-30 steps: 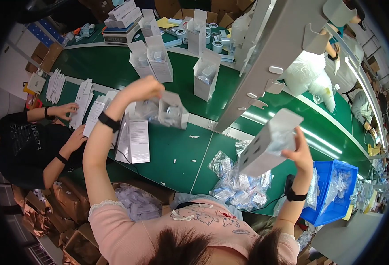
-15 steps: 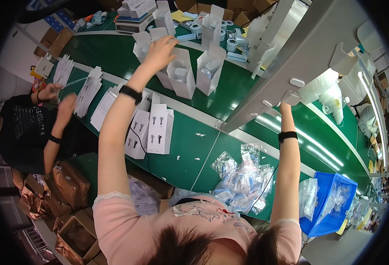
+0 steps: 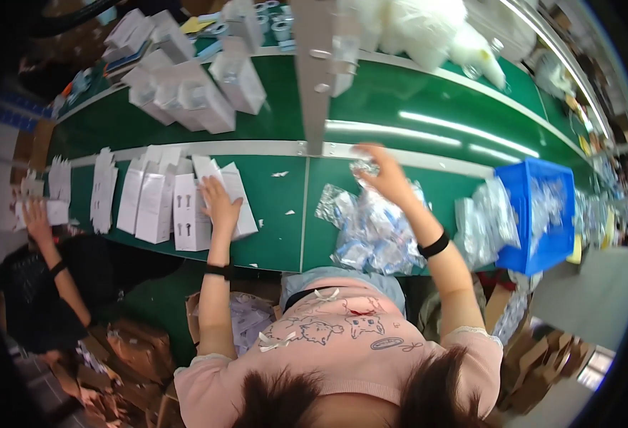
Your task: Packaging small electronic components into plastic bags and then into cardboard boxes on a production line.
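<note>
My left hand [image 3: 221, 205] rests on the right end of a row of white cartons [image 3: 190, 207] with small pictures printed on them. Its fingers are extended, and no carton is gripped. Over the far side of a heap of clear plastic bags [image 3: 379, 232], my right hand [image 3: 387, 177] hovers with thumb and fingers apart. Crinkled clear plastic lies just beneath its fingertips; whether they touch it I cannot tell. The bags hold small white and blue parts. Beyond the metal rail, several opened white cartons [image 3: 210, 107] stand upright with clear-wrapped contents inside.
A blue bin [image 3: 538, 214] with clear bags stands at the right, plastic packets [image 3: 486, 221] beside it. A metal post [image 3: 312, 78] rises from the rail. At the left, a co-worker's hand [image 3: 37, 221] touches a white carton. Paper scraps dot the green table [image 3: 278, 246].
The view has turned. My left hand has come back from the upright cartons to the row on the table. My right hand has left the post and moved over the bag heap.
</note>
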### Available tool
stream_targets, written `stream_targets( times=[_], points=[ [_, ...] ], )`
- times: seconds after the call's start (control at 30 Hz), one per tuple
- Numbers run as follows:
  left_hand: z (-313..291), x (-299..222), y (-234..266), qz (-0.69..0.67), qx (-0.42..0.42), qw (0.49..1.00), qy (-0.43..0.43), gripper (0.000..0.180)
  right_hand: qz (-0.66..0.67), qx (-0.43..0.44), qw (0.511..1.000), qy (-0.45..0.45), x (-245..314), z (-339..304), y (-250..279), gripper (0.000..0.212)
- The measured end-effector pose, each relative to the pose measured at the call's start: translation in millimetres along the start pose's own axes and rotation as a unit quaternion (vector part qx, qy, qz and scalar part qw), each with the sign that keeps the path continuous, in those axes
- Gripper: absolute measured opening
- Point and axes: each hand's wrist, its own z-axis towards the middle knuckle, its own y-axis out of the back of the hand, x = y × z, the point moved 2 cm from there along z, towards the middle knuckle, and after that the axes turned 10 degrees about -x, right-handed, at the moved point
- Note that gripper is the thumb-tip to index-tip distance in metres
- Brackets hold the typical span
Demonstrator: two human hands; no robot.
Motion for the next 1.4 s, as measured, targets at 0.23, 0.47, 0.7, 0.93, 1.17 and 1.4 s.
stream_targets(
  times=[0.23,0.47,0.7,0.93,1.17,1.4],
  points=[
    [-130,-95,66,-0.58,0.045,0.807,-0.097,0.102,0.368,0.14,0.894,-0.214,17,-121,-74,0.078],
    [-105,-138,59,-0.618,0.154,0.737,-0.226,0.1,0.24,0.106,0.965,-0.012,33,-129,-34,0.076],
    [-79,-161,66,-0.534,0.064,0.815,-0.216,0.077,-0.552,-0.216,0.741,-0.316,-111,-200,137,0.036],
    [-68,-173,44,-0.443,0.095,0.856,-0.25,0.062,-0.518,-0.187,0.746,-0.373,-175,-193,151,0.054],
    [-76,-176,26,-0.437,0.035,0.848,-0.298,0.062,-0.149,-0.105,0.925,-0.332,-135,-126,145,0.108],
    [-94,-178,11,-0.552,-0.032,0.804,-0.216,0.067,0.373,-0.322,0.867,-0.073,26,-55,50,0.107]
  ],
)
